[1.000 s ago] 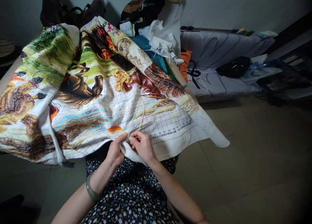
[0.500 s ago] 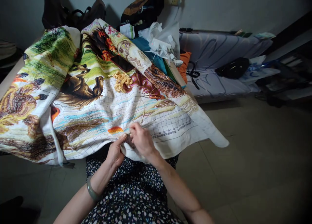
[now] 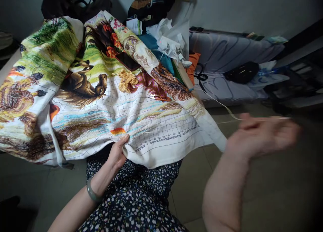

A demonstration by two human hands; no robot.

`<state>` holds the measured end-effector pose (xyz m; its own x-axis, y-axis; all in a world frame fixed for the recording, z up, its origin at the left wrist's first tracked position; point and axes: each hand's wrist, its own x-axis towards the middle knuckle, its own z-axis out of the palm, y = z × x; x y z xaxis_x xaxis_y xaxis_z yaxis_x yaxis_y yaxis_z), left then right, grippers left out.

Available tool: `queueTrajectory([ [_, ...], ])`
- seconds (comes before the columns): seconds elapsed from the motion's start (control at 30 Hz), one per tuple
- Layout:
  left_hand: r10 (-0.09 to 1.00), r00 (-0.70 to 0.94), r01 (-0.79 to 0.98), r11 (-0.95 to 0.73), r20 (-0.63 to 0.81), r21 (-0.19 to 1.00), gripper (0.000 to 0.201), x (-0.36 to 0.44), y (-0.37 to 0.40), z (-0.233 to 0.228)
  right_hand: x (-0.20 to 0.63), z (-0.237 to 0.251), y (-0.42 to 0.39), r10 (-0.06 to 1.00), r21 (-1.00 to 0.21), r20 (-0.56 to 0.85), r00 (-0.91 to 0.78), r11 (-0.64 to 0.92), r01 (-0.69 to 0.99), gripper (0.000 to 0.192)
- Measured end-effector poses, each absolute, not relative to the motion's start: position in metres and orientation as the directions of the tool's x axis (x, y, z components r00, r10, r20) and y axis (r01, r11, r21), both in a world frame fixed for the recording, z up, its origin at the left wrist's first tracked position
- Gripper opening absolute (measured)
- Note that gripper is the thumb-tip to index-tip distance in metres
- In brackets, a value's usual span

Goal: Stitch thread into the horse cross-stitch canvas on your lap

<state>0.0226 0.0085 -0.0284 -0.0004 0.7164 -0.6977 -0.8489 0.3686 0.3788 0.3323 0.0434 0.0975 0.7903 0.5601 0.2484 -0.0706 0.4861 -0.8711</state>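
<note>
A large cross-stitch cloth (image 3: 156, 137) with printed grid lines and partly stitched pictures drapes toward my lap. My left hand (image 3: 118, 153) is closed on its front edge, thumb on top and fingers hidden underneath, just below an orange stitched patch (image 3: 118, 131). My right hand (image 3: 267, 134) is raised far out to the right, blurred, with its fingers pinched together. A pale thread (image 3: 224, 106) trails from it back toward the cloth, and a thin bright needle (image 3: 285, 118) seems to stick out past the fingers.
On the cloth lie a dark phone (image 3: 128, 61), a bundle of yellow thread (image 3: 127, 81) and small orange-handled scissors (image 3: 161, 98). White plastic bags (image 3: 171, 40) and dark bags (image 3: 151, 6) stand behind. A covered bench (image 3: 214, 53) runs along the wall at right.
My right hand has swung from the cloth beside my left hand far out to the right, drawing the thread out. My left hand keeps its hold on the edge.
</note>
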Motion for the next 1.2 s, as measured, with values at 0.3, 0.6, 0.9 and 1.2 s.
queueTrajectory([
  [0.3,0.728,0.011,-0.82,0.399,-0.686,0.41,0.014,0.022,0.008,-0.023,0.16,-0.005,-0.001,0.979,-0.978,-0.125,-0.158,-0.095,0.187,0.016],
  [0.6,0.73,0.016,-0.813,0.407,-0.683,0.417,0.015,0.022,0.009,-0.026,0.143,-0.011,0.002,0.99,-0.948,-0.11,-0.092,-0.077,0.309,0.019],
  [0.9,0.717,-0.011,-0.818,0.395,-0.697,0.418,0.015,0.024,0.009,-0.021,0.138,-0.01,0.005,0.991,-0.947,-0.114,-0.069,-0.088,0.308,0.016],
  [1.2,0.741,0.016,-0.795,0.417,-0.672,0.44,0.017,0.023,0.01,-0.025,0.135,-0.013,0.003,0.986,-0.956,-0.153,-0.06,-0.132,0.263,0.013],
])
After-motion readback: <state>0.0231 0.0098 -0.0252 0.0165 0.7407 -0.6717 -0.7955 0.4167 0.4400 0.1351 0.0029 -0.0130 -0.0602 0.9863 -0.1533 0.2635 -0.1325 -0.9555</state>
